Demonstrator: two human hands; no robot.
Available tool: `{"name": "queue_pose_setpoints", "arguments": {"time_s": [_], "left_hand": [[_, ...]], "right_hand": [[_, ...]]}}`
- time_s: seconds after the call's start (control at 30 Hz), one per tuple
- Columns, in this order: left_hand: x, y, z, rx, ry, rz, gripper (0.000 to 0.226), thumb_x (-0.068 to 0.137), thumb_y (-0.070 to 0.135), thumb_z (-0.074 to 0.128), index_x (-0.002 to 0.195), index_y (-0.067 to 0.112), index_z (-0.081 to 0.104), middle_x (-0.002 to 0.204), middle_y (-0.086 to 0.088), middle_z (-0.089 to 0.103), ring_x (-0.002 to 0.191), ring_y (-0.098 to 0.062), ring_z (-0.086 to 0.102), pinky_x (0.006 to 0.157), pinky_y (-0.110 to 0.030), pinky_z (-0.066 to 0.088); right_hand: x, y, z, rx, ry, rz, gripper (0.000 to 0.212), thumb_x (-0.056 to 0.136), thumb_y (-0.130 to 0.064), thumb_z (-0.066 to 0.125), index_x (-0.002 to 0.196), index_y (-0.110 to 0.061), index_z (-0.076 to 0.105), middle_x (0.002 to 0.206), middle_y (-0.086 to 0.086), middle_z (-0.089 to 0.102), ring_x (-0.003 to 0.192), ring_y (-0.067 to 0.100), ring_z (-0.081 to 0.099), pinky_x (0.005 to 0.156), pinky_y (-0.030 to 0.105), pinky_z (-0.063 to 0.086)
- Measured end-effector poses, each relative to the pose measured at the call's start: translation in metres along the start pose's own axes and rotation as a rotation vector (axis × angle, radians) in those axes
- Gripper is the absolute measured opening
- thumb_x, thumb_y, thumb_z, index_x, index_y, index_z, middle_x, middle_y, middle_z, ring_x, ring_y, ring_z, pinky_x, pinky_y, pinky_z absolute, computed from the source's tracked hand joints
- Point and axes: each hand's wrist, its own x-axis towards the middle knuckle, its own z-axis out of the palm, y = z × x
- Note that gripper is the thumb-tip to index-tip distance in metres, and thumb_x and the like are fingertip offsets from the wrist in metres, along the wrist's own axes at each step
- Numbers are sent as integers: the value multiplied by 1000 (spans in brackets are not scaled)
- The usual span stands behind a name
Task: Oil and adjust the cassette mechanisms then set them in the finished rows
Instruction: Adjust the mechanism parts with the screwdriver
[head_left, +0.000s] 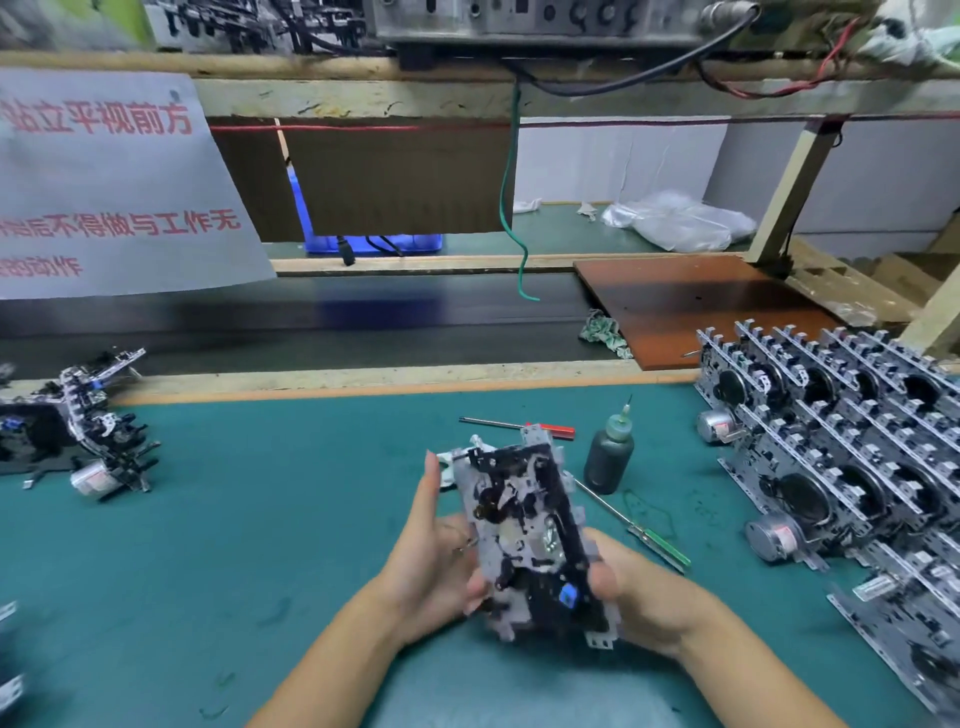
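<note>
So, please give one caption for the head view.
Both hands hold a cassette mechanism above the green mat.

I see two bare forearms entering from the lower edge of the head view, one from the lower left and one from the lower right. No sleeve edge is in view on either arm; both are uncovered up to the frame border. The left hand (434, 566) is bare: no glove, ring or finger cot shows on it. Its index fingernail reads as short and unpainted. The right hand (631, 592) is likewise bare and ungloved, and no watch, strap or band shows at either wrist. Slight motion blur softens finer detail on both hands
</note>
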Motion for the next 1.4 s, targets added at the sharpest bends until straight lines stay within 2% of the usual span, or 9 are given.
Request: {"name": "queue_pose_setpoints", "arguments": {"time_s": [0.07, 0.17, 0.23, 0.43, 0.7, 0.87, 1.0, 1.17, 1.4], "left_hand": [[3, -6, 7, -183, -114, -40, 119, 57, 89, 51, 131, -5, 52, 116, -18, 55, 81, -22, 58, 83, -33, 46], [-4, 1, 6, -342, -214, 21, 110, 58, 78, 65, 135, 1, 51, 141, -22, 46, 128, -36, 47, 112, -50, 29], [-6, 6, 0, -339, -182, 117, 106, 63, 74, 66, 136, 0, 47, 143, -22, 43, 133, -35, 42, 113, -51, 28], [10, 5, -10, -392, 82, 73, 94, 70, 74, 54, 127, 0, 58, 135, -27, 51, 121, -41, 53, 101, -55, 43], [16, -3, -17, -335, 102, 10, 94, 79, 77, 29, 127, 3, 59, 131, -26, 54, 112, -38, 60, 97, -51, 45], [17, -4, -17, -328, 103, 8, 90, 81, 75, 28, 126, 3, 60, 131, -25, 55, 111, -38, 61, 96, -49, 47], [15, -3, -17, -323, 122, -2, 89, 83, 74, 26, 124, 3, 61, 131, -26, 55, 114, -38, 59, 95, -49, 49], [15, -4, -16, -320, 166, -3, 82, 86, 70, 27, 114, 5, 69, 124, -21, 61, 106, -34, 64, 92, -44, 50], [15, -1, -13, -292, 199, -43, 82, 87, 69, 28, 116, 3, 67, 124, -25, 60, 109, -34, 63, 94, -44, 50]], "right_hand": [[2, 5, 0, 177, -31, 73, 107, 45, -51, 90, 125, -2, 39, 118, 8, 62, 108, 19, 62, 94, 33, 49], [2, 4, -1, -51, 73, 80, 54, 64, -47, 82, 101, -10, 66, 99, 4, 70, 93, 16, 66, 87, 29, 52], [2, 2, -8, -280, 330, 31, 12, 80, -30, 73, 78, -19, 75, 78, -3, 72, 74, 9, 65, 73, 26, 54], [-12, -3, -31, -1386, 1072, 58, 27, 79, -54, 59, 71, -33, 44, 47, -10, 42, 50, 10, 45, 48, 29, 28], [-12, 5, -34, -1589, 873, 260, 14, 87, -51, 45, 88, -37, 42, 87, -13, 36, 101, 7, 45, 69, 24, 30], [-4, 10, -35, -1519, 718, 151, 12, 96, -41, 40, 89, -33, 36, 87, -15, 40, 94, 10, 46, 78, 24, 34], [-10, 6, -42, -1001, 731, 86, 18, 99, -28, 39, 82, -31, 35, 66, -8, 58, 62, 10, 51, 64, 31, 43], [-4, -6, -29, -315, 442, 37, 24, 96, -28, 45, 74, -22, 52, 46, -10, 29, 40, 6, 19, 39, 14, 20], [2, -13, -20, -326, 178, 192, 35, 100, -19, 38, 67, -11, 47, 44, 1, 50, 32, 8, 33, 34, 15, 25]]}}
